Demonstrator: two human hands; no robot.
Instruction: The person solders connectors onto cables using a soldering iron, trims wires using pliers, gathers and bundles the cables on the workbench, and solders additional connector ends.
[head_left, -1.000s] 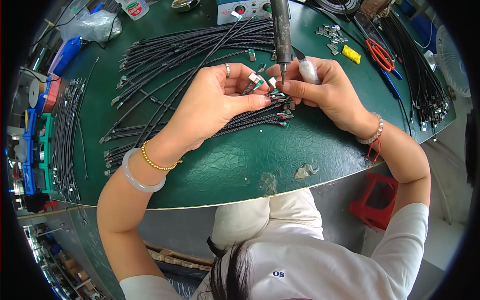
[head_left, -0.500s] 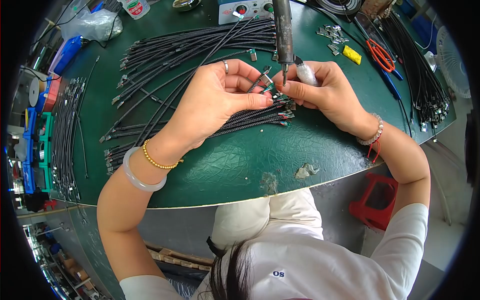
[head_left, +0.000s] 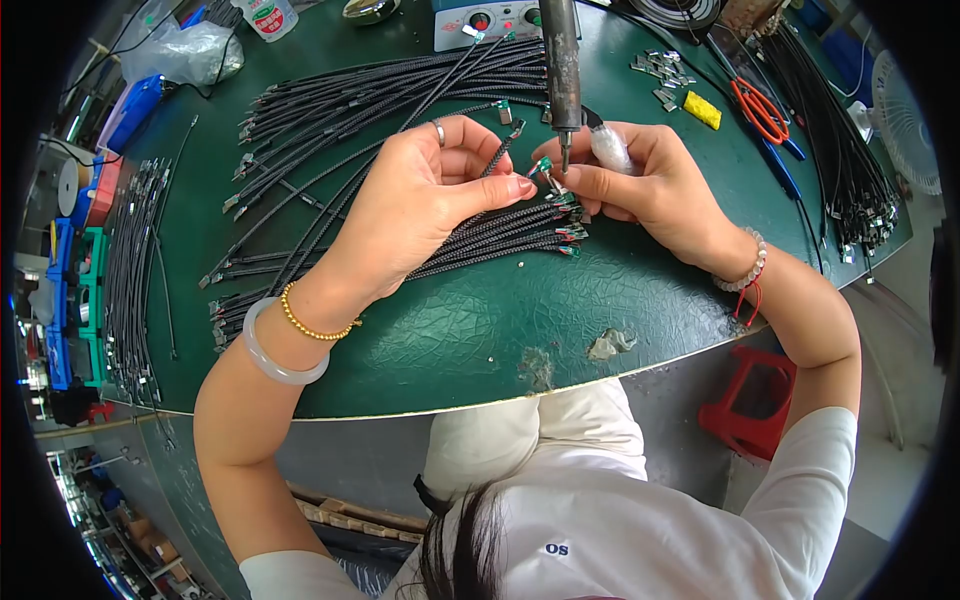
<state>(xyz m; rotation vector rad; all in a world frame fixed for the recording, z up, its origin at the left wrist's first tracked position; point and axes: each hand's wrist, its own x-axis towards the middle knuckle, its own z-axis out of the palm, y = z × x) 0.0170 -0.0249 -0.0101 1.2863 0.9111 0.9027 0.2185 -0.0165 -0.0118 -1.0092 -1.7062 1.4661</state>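
My left hand [head_left: 425,190] is closed, thumb against fingers, on a black braided cable [head_left: 496,155] whose dark end sticks up past the fingers. My right hand [head_left: 640,180] pinches beside the iron tip, with a white-wrapped tool [head_left: 610,150] between thumb and fingers; its working end is hidden. A soldering iron [head_left: 564,75] hangs upright, tip down, by the right fingertips. Between the hands, a small green-and-metal connector [head_left: 540,166] shows; I cannot tell which hand, if either, holds it. Below lies a bundle of braided cables [head_left: 500,235] with green-board ends.
More braided cables [head_left: 390,85] lie at the back left, and thin cables [head_left: 135,270] at the far left. A soldering station [head_left: 470,22] stands behind. Loose metal connectors [head_left: 660,70], a yellow piece [head_left: 703,110], orange-handled scissors [head_left: 760,110] and a black cable bundle [head_left: 835,150] are right.
My left hand has shifted slightly left with the cable. The cable's end now points up, apart from the green connector between the hands. My right hand has barely moved.
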